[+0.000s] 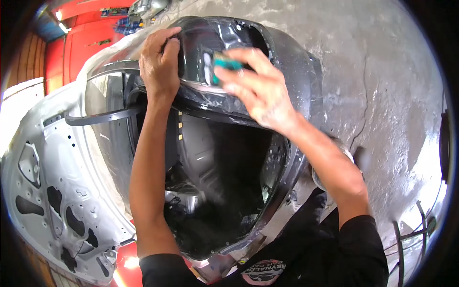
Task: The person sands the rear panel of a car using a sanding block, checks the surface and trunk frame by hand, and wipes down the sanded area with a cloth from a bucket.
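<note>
In my right hand point(263, 88) is a green sponge point(224, 67) with a yellowish edge, partly blurred by motion. It is against the glossy dark body panel point(193, 52) of a car, where whitish wet streaks show beside it. My left hand point(161, 62) rests on the same car, to the left of the sponge, by the edge of the panel. Its thumb and one finger are apart; the other fingers are mostly hidden. Below both hands gapes the dark opening point(224, 167) in the car body, framed by a black rim point(215, 115).
A silver panel point(71, 191) with several cut-outs stands at the left, and a dark curved strip point(103, 118) juts toward it. On the right lies wet grey concrete floor point(363, 95) with a crack. A round container point(325, 172) is partly hidden behind my right forearm.
</note>
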{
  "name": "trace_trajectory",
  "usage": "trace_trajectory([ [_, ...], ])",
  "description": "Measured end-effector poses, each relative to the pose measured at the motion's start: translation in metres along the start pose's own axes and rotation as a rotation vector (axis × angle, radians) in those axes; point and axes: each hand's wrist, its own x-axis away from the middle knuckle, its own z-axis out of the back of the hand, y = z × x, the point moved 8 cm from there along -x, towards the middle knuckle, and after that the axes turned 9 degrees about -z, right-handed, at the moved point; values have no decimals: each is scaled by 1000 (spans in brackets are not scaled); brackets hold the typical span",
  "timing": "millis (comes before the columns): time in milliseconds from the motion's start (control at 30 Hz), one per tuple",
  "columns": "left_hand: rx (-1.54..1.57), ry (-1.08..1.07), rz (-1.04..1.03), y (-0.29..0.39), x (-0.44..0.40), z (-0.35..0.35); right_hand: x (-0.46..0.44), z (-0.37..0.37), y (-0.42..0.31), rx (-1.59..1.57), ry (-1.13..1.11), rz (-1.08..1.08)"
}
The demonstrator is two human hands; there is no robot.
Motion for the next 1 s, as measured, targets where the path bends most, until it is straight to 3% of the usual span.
trace_trajectory([
  [733, -13, 8, 15, -3, 5, 3, -31, -12, -3, 11, -16, 100],
  [867, 0, 27, 17, -4, -1, 1, 2, -4, 4, -76, 3, -26],
  [1000, 4, 20, 12, -1, 3, 2, -22, -10, -5, 0, -52, 70],
])
